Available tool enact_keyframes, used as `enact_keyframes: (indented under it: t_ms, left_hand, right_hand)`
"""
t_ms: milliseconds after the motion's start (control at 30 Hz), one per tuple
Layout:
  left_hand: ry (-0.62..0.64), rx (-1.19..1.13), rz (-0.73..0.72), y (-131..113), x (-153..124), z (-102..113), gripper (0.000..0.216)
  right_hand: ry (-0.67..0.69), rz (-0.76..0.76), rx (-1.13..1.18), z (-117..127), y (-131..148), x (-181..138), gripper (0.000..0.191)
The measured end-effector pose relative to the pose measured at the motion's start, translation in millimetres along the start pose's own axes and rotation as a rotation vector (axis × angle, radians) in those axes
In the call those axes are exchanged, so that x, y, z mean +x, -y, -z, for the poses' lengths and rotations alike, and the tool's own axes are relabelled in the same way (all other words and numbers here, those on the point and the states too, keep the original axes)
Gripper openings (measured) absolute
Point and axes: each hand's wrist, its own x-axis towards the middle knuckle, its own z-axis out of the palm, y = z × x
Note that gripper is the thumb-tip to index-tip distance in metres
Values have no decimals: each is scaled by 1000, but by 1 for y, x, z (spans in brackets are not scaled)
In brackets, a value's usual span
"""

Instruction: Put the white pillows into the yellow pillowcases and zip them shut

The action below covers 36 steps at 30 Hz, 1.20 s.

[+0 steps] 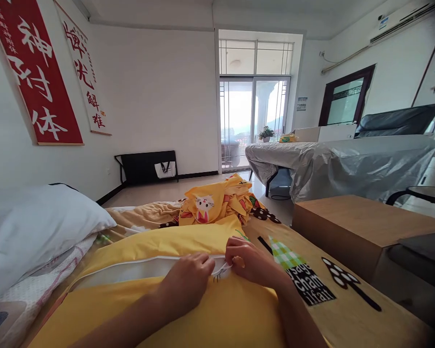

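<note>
Yellow fabric pillowcase (159,309) with white zipper edge (137,268) lying on patterned tan bedsheet (348,319). Left hand (188,282) and right hand (252,261) both pinched narrow on zipper end. Crumpled yellow cat-print cloth (217,200) beyond; white pillow (32,227) at left.

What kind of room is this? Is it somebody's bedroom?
Probably a room in a home, used partly for sleeping: there is a bed with a white pillow, and both hands work on a yellow pillowcase. A glass balcony door is behind.
</note>
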Motion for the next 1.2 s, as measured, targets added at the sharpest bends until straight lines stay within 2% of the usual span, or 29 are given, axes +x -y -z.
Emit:
enact_keyframes:
  t_ms: [133, 233, 300, 433, 500, 667, 733, 833, 933, 1067, 1200]
  left_hand:
    - [-218, 437, -243, -6, -18, -13, 17]
    - [-280, 550, -307, -7, -25, -17, 21]
    - [-259, 535, -275, -4, -28, -17, 20]
    - [-170, 310, -155, 12, -36, -15, 12]
    - [-167, 240, -129, 22, -44, -13, 13]
    - [-202, 316, -136, 36, -66, -7, 16]
    - [-248, 448, -169, 39, -73, -3, 19]
    - [-422, 619, -217, 45, -83, -3, 24]
    - [-562, 643, -184, 55, -93, -12, 31]
    - [-552, 446, -190, 70, -110, -19, 35]
    - [-518, 277, -129, 84, -137, -13, 36]
  right_hand:
    - [4, 38, -48, -1, 5, -1, 21]
    - [1, 45, -97, -3, 7, -1, 21]
    - [-33, 49, -138, -5, 8, -1, 21]
    - [-109, 63, -189, -4, 6, -2, 21]
    - [-131, 63, -196, -3, 5, -2, 21]
    - [-138, 68, -181, -2, 4, -2, 21]
    - [-143, 62, -185, -2, 4, -3, 20]
    - [-150, 48, -185, -2, 2, -4, 19]
    - [-155, 38, -174, -1, 0, -4, 18]
    - [-166, 32, -166, 1, -3, -5, 17]
    - [-142, 22, -181, 1, -1, -4, 18]
